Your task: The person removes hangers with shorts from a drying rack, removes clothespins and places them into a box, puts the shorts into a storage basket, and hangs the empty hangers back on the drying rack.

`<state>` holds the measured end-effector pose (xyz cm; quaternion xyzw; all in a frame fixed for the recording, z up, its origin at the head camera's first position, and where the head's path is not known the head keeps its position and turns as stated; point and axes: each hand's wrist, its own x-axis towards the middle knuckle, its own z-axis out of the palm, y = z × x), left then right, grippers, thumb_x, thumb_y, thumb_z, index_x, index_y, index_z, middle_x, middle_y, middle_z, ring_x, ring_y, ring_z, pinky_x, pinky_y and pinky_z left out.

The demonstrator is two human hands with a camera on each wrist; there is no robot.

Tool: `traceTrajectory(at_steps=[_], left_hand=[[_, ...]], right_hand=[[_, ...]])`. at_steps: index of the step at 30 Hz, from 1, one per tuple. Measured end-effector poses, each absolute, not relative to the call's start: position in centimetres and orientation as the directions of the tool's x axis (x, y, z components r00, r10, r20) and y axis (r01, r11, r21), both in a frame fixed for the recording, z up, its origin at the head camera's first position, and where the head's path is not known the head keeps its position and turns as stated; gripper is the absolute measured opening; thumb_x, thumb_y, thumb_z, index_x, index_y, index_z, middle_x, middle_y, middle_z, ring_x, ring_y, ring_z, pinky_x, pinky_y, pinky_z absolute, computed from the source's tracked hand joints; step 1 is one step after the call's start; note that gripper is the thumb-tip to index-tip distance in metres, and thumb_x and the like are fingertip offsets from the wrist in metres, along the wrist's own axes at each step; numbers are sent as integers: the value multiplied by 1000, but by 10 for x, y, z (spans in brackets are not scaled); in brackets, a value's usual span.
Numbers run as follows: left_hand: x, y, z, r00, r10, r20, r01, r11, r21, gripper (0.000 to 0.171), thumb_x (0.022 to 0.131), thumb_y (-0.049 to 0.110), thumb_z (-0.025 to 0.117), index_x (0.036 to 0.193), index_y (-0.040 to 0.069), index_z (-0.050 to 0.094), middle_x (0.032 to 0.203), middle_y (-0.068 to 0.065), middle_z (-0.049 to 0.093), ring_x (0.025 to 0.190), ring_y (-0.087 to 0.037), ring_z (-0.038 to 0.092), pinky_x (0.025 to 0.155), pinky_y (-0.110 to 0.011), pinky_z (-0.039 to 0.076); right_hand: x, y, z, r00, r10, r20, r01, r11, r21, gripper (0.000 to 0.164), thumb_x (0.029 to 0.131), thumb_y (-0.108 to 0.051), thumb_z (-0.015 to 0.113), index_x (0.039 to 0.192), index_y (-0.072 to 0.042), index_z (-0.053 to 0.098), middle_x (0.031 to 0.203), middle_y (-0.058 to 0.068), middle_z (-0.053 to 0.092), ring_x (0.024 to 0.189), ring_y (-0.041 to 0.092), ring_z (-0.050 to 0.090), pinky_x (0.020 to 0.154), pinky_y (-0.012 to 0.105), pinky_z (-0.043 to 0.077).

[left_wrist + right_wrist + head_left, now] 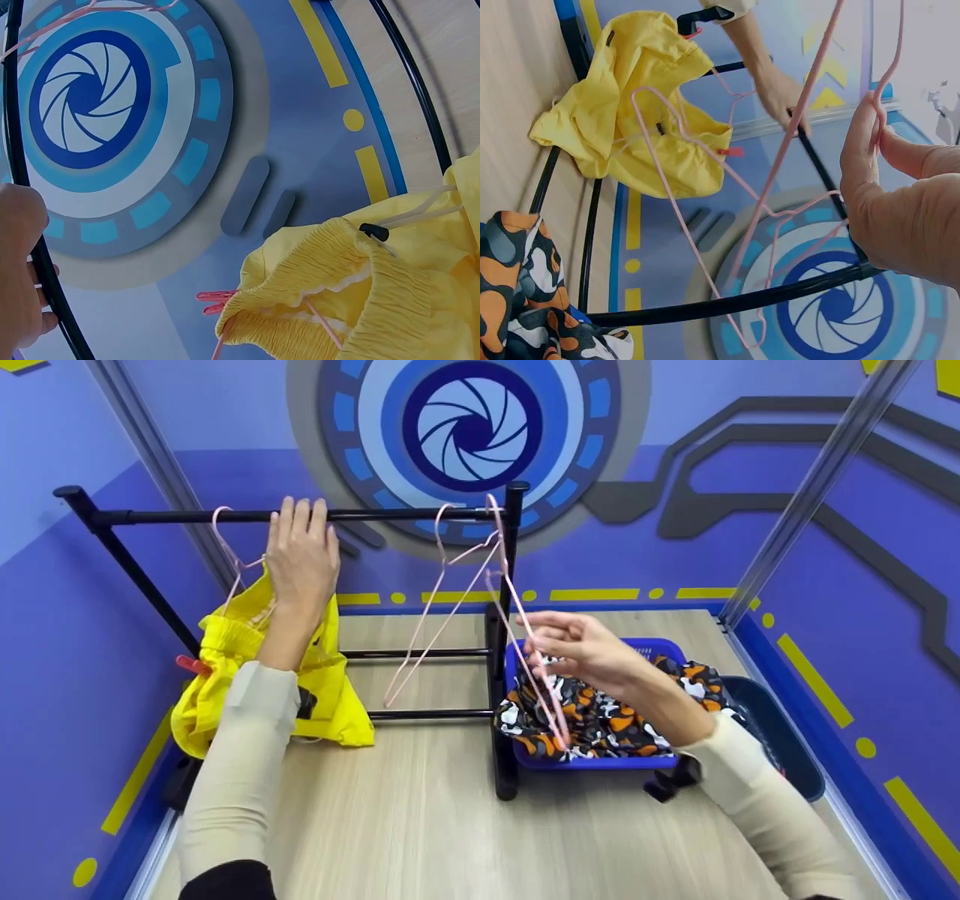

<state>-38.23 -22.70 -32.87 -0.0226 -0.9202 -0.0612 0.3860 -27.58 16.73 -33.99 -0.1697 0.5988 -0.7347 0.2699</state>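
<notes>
My left hand (pixel 300 551) grips the black top rail (pixel 390 515) of a clothes rack, fingers curled over it in the left wrist view. Just below, a yellow garment (pixel 345 285) with a gathered elastic waist and drawstring hangs on a pink hanger (pixel 217 536). Red clips (pixel 217 300) pinch its waistband. At the rack's right end my right hand (pixel 600 652) pinches a pink wire hanger (pixel 553 709) between thumb and fingers, plain in the right wrist view. That hanger's hook overlaps the rail's end. A bare pink hanger (pixel 431 600) hangs to its left.
Below the right hand, a blue basket (pixel 592 763) holds a black, orange and white patterned garment (pixel 622 727). A dark tub (pixel 787 735) stands beside it at the right wall. The rack's lower bars (pixel 427 714) run close above the wooden tabletop (pixel 420 810). Patterned panels enclose the space.
</notes>
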Motion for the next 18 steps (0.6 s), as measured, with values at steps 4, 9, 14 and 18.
traceTrajectory(at_steps=[4,9,14,18], left_hand=[[-383,-226,-330,-697,-10,717,93,990,104,42,106,20,52,144,3,55,145,-21,57,146,-38,44,125,-50,29],[-384,-227,-332,-695,-8,719,100,989,108,42,105,19,53,144,3,54,146,-21,56,147,-38,43,126,-51,27],[-383,-227,-332,-689,-10,725,108,987,116,43,104,19,55,144,3,54,145,-21,56,147,-38,43,126,-51,27],[-383,-227,-331,-692,-4,722,103,989,104,41,104,15,53,144,3,54,145,-22,56,147,-39,43,126,-50,27]], right_hand=[[-290,150,-349,-812,-581,-48,185,-179,-966,48,100,-2,59,146,3,45,97,7,74,84,16,71,86,36,62],[-305,130,-365,-842,-539,-29,138,-162,-977,39,100,4,57,138,1,51,94,8,73,82,17,71,85,40,63],[-316,112,-380,-867,-498,-24,92,-112,-990,41,99,6,58,139,5,49,91,4,73,80,18,73,82,40,63],[-324,101,-393,-886,-464,2,49,-98,-994,43,98,8,58,140,7,47,87,2,72,77,18,74,80,41,63]])
